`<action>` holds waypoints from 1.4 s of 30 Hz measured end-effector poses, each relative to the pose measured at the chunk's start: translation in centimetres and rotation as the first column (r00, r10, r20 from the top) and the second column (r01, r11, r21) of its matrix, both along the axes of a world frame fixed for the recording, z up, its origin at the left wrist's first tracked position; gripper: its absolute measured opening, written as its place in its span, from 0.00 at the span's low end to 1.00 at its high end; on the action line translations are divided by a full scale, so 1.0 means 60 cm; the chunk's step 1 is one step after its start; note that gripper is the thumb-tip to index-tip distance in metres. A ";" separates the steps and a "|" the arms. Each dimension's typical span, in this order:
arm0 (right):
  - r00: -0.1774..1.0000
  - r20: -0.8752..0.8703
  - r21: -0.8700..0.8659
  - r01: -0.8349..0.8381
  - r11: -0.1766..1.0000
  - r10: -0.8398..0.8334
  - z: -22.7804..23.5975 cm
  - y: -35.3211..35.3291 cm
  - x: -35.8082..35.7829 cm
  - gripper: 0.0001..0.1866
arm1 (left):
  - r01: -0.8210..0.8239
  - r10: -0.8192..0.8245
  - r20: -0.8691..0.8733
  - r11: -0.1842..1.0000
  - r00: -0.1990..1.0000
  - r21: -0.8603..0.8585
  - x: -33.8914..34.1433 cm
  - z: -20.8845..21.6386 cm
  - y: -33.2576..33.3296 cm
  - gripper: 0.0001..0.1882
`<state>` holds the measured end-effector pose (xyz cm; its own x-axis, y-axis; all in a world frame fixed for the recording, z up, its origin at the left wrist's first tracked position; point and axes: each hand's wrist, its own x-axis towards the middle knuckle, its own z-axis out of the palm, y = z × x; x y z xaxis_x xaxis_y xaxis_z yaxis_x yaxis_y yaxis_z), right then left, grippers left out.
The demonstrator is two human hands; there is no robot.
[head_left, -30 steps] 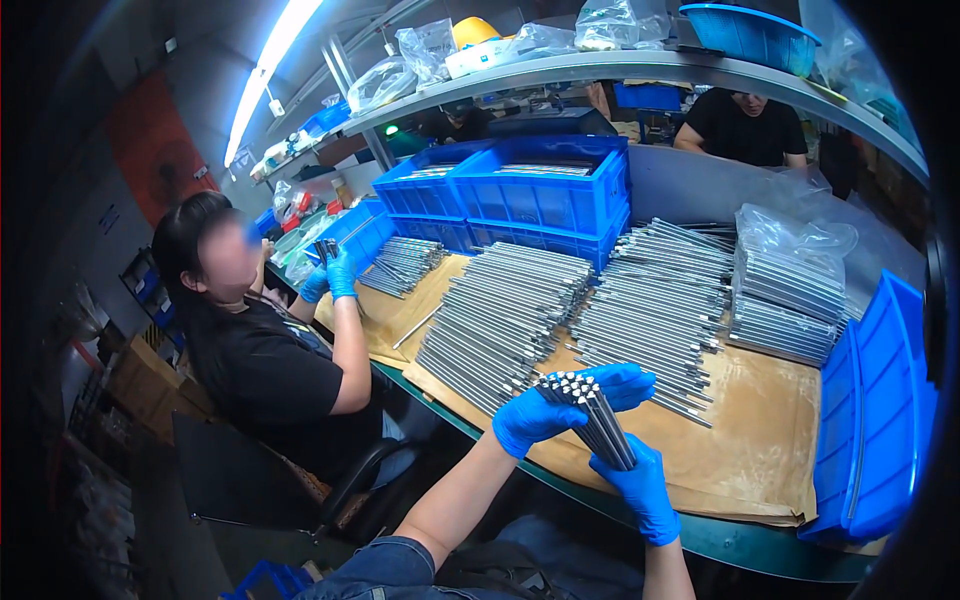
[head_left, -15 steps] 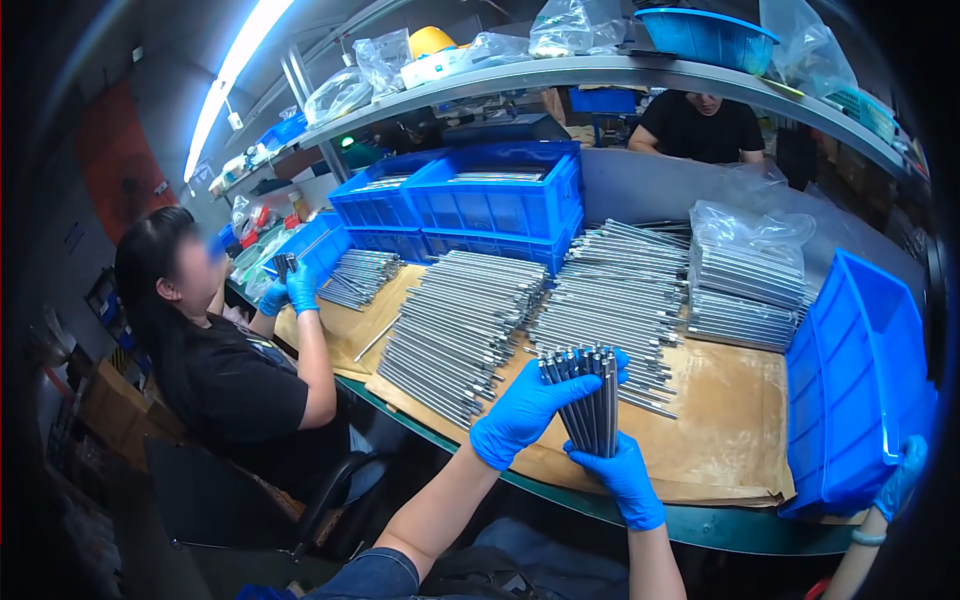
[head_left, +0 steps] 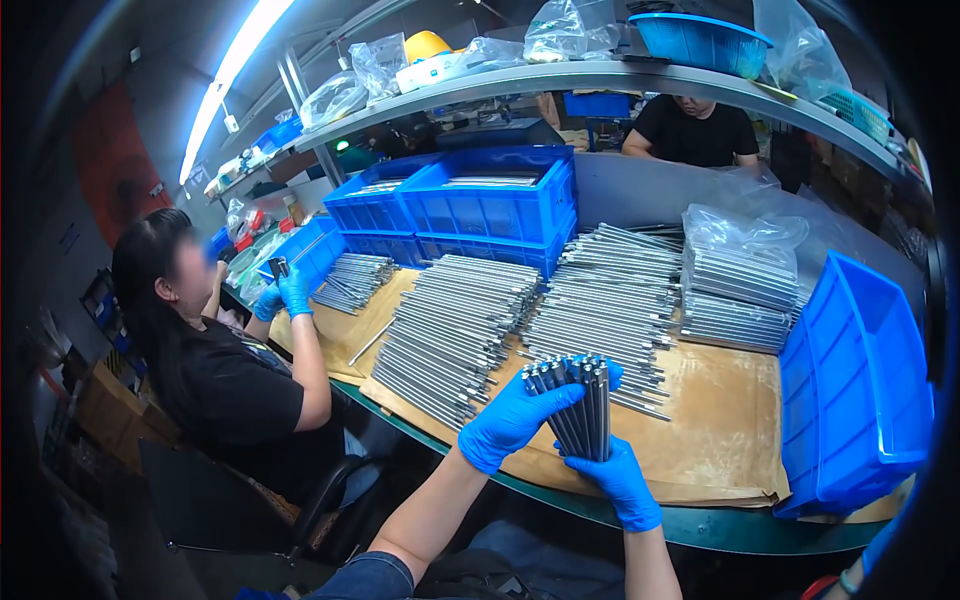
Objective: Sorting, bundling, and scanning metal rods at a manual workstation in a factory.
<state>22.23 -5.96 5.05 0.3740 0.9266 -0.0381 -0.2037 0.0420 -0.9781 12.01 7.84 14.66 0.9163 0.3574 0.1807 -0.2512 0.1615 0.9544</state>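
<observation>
A bundle of metal rods (head_left: 590, 415) stands upright between my two blue-gloved hands, above the near edge of the table. Around its upper part, from the left, wraps my left hand (head_left: 515, 415), thumb across the front. Lower down, my right hand (head_left: 622, 482) closes on the bottom ends of the rods. The rods' silver tips point up and spread slightly. Behind my hands lie two wide piles of similar rods, a left pile (head_left: 455, 325) and a right pile (head_left: 605, 310), on brown paper (head_left: 725, 415).
Blue bins (head_left: 490, 205) with rods stand stacked at the back; a tilted blue bin (head_left: 850, 390) is at the right. Plastic-wrapped rods (head_left: 740, 285) lie beside it. A co-worker (head_left: 230, 350) at the left holds rods. Another person (head_left: 690, 135) sits beyond the shelf (head_left: 560, 75).
The bundle's tops have shifted slightly left and down with my left hand. At the far right, another person's gloved hand has come off the tilted bin and mostly left the view.
</observation>
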 end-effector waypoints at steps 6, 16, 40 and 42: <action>1.000 -0.001 -0.054 -0.020 0.998 0.020 0.015 -0.007 -0.001 0.18 | -0.147 0.147 -0.004 0.987 0.989 -0.072 0.003 -0.010 -0.012 0.13; 0.999 -0.031 -0.017 -0.028 0.999 0.027 -0.006 -0.008 0.003 0.19 | -0.193 0.194 0.010 0.981 0.981 -0.027 -0.007 0.000 -0.035 0.13; 0.996 0.052 0.018 -0.076 0.997 0.075 -0.011 -0.007 0.010 0.18 | -0.205 0.208 0.011 0.973 0.978 -0.109 0.004 -0.001 -0.052 0.14; 0.996 0.052 0.009 -0.078 0.997 0.077 -0.010 -0.009 0.010 0.18 | -0.213 0.217 0.022 0.970 0.976 -0.114 0.005 0.001 -0.056 0.13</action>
